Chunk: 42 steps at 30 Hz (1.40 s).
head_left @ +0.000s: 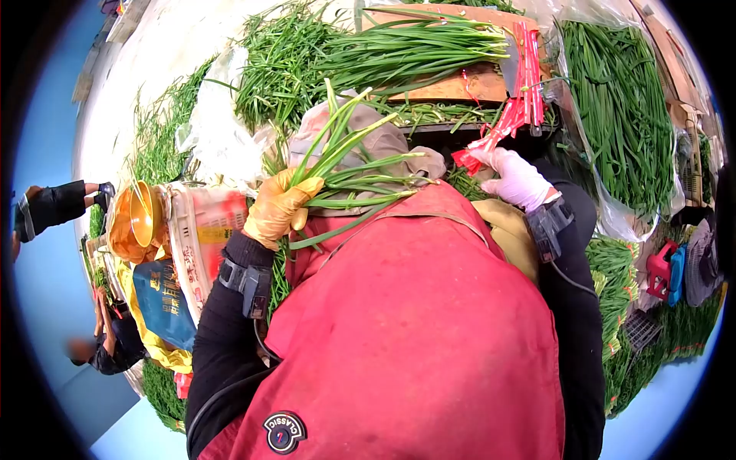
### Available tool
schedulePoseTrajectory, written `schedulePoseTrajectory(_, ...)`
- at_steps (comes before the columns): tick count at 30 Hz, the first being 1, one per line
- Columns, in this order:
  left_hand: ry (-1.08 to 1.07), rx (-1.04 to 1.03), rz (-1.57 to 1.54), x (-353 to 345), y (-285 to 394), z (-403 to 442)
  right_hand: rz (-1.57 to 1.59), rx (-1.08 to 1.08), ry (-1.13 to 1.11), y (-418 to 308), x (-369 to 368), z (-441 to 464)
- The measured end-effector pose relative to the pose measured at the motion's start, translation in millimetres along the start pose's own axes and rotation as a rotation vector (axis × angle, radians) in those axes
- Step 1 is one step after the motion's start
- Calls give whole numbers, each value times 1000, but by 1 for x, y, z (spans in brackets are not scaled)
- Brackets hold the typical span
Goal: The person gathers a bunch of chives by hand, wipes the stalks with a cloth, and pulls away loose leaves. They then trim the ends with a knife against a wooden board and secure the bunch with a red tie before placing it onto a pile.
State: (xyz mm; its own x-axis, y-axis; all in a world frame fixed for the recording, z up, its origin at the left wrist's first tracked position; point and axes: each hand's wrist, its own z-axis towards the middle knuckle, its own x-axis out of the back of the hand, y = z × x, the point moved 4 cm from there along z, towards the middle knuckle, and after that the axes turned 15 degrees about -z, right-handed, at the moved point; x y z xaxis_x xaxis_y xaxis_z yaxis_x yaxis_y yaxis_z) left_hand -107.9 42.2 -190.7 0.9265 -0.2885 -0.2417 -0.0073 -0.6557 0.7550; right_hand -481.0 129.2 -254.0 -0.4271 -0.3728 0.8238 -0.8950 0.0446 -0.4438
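My left hand [280, 208], in a yellow-orange glove, is closed around the stems of a small bunch of garlic chives [349, 172]. The leaves fan out to the right above the red apron [414, 307]. In a pale pink glove, my right hand [515, 182] has its fingers closed on the lower ends of red plastic tie strips [506, 123]. These strips hang from the right end of a board [452, 86]. On that board lies a larger bundle of chives [429, 50], cut ends to the right.
Loose chives [280, 69] are heaped at the back left. A plastic-lined pile of chives [617, 115] stands at the right, with tied bundles [613, 284] below it. An orange bowl [143, 215] and a printed sack [207, 234] sit at the left. Two people are farther left.
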Motion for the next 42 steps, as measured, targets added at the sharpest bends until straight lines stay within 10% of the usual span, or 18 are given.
schedulePoseTrajectory(9,-1,6,59,4,-3,-1,458,436,396,-120,44,48)
schedulePoseTrajectory(13,0,59,121,-4,5,-10,919,151,-159,-131,10,67)
schedulePoseTrajectory(29,-80,200,-30,12,12,-25,798,-218,1,-43,35,32)
schedulePoseTrajectory(42,-71,54,61,30,5,-30,1072,-52,114,-30,40,15)
